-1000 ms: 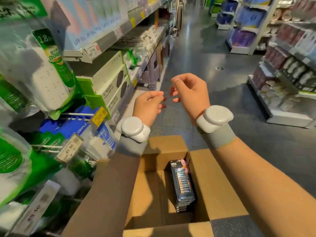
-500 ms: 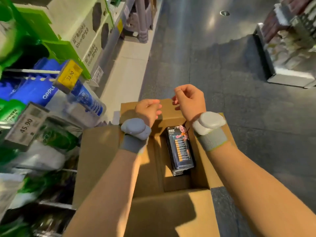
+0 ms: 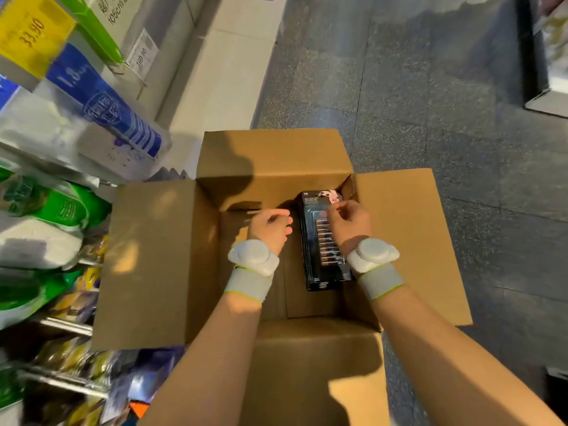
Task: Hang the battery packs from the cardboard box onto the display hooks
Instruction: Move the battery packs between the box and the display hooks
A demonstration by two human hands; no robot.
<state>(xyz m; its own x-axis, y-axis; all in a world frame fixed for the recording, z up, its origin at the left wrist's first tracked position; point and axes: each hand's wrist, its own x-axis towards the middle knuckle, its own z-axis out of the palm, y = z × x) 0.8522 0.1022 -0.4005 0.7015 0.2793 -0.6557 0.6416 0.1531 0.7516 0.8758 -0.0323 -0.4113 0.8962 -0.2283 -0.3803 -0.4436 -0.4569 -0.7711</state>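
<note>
The battery packs (image 3: pixel 312 241) lie flat in a stack on the bottom of the cardboard box (image 3: pixel 273 186), against its right wall and up toward its far right corner. The stack's long axis runs from the box's near edge to its far edge. The right hand (image 3: pixel 349 224) is the nearer one: it sits directly over the far half of the top pack, fingers bent and tips drawn together at the pack's face, though I cannot tell whether they have pinched it or only touch it. The left hand (image 3: pixel 270 227) hangs just beside the stack's left edge, over bare box bottom, fingers loosely curled and holding nothing. The pick looks to fall to the right hand, lifting straight up along the right wall; the flap there lies spread outward and should not interfere. The box stands on the dark speckled floor (image 3: pixel 430 118) of a shop aisle, all four flaps open. The display hooks (image 3: pixel 61 325) are left of the box, metal prongs among blurred hanging goods, with a yellow price tag (image 3: pixel 30 32) higher up, so a pack would have to travel left over the box's left flap
</note>
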